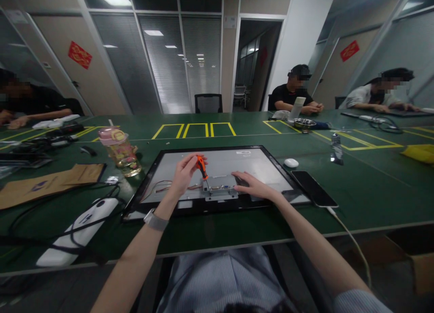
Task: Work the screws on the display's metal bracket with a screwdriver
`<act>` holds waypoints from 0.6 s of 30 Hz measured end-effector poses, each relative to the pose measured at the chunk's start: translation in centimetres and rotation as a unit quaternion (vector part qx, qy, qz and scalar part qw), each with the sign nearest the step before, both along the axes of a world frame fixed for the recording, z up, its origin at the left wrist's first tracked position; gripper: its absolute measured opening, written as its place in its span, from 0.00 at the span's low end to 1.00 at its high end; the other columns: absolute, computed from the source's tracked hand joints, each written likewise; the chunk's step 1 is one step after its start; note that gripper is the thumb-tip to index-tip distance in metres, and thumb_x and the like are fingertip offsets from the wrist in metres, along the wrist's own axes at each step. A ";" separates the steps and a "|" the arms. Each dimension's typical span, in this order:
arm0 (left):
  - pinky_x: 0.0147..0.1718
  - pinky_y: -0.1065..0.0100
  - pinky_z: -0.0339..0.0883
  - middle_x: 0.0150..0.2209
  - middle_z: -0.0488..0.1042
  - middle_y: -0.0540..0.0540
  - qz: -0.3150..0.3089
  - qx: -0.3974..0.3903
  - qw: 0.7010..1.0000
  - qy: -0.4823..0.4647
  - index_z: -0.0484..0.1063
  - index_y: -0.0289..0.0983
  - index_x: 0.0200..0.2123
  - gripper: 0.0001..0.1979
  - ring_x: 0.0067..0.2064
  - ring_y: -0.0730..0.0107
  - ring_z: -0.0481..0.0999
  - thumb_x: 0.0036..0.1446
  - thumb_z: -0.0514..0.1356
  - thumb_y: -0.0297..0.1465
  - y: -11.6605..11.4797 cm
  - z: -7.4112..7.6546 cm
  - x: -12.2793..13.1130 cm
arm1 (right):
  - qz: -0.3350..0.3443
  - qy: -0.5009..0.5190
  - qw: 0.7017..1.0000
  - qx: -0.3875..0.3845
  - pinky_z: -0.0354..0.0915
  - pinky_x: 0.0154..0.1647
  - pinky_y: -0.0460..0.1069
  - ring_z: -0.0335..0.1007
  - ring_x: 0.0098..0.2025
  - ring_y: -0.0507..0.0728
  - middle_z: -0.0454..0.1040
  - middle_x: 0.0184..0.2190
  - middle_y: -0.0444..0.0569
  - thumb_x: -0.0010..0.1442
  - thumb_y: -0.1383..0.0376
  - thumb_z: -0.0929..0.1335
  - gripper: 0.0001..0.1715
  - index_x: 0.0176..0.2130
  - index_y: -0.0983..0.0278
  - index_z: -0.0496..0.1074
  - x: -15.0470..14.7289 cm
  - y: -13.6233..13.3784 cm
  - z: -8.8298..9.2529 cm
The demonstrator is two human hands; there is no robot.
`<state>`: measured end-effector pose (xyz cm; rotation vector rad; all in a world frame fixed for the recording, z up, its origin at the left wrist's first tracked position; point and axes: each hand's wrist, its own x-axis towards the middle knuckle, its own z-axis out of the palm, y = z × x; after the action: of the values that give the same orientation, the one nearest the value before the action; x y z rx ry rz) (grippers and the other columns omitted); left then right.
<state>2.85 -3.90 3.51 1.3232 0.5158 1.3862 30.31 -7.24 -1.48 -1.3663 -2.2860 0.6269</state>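
Note:
A flat panel (222,161) with a black frame and a grey metal back lies on the green table. My left hand (186,172) is closed round the handle of an orange and black screwdriver (202,166), whose shaft points down at the left end of a small metal bracket with a board (220,192) near the panel's front edge. My right hand (252,184) rests with fingers spread at the right end of the bracket and holds nothing that I can see. Thin wires (159,186) run across the panel left of the bracket.
Left are a drink cup (120,152), brown paper bag (50,182), cables and a white power strip (81,229). Right lie a phone (313,187) on a cable, a white case (291,163) and a foil packet (336,150). Several people sit across the table.

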 end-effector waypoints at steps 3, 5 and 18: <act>0.41 0.64 0.71 0.34 0.79 0.44 -0.006 0.000 1.000 0.001 0.76 0.35 0.39 0.13 0.36 0.66 0.79 0.54 0.62 0.38 -0.1 0.0 0.0 | 0.029 -0.010 0.999 -0.026 0.48 0.66 0.60 0.52 0.65 0.62 0.58 0.63 0.54 0.56 0.45 0.66 0.43 0.63 0.62 0.56 0.4 0.6 0.7; 0.41 0.64 0.71 0.34 0.79 0.44 -0.010 0.002 1.000 0.003 0.76 0.35 0.39 0.13 0.37 0.66 0.79 0.55 0.62 0.37 -0.2 -0.1 0.0 | 0.050 -0.027 0.997 -0.052 0.49 0.65 0.59 0.52 0.65 0.64 0.57 0.64 0.56 0.50 0.45 0.70 0.50 0.63 0.64 0.56 0.5 1.3 1.3; 0.38 0.68 0.69 0.31 0.78 0.47 0.060 0.017 0.998 0.027 0.77 0.37 0.38 0.12 0.34 0.71 0.76 0.49 0.66 0.35 0.0 -0.4 0.2 | 0.068 0.015 0.995 -0.073 0.39 0.68 0.61 0.44 0.68 0.63 0.56 0.65 0.51 0.54 0.42 0.67 0.44 0.62 0.59 0.58 -0.6 1.6 1.3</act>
<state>3.01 -3.94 3.16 1.3787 0.6190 1.4654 29.70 -5.66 -0.21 -1.2638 -2.3634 0.8679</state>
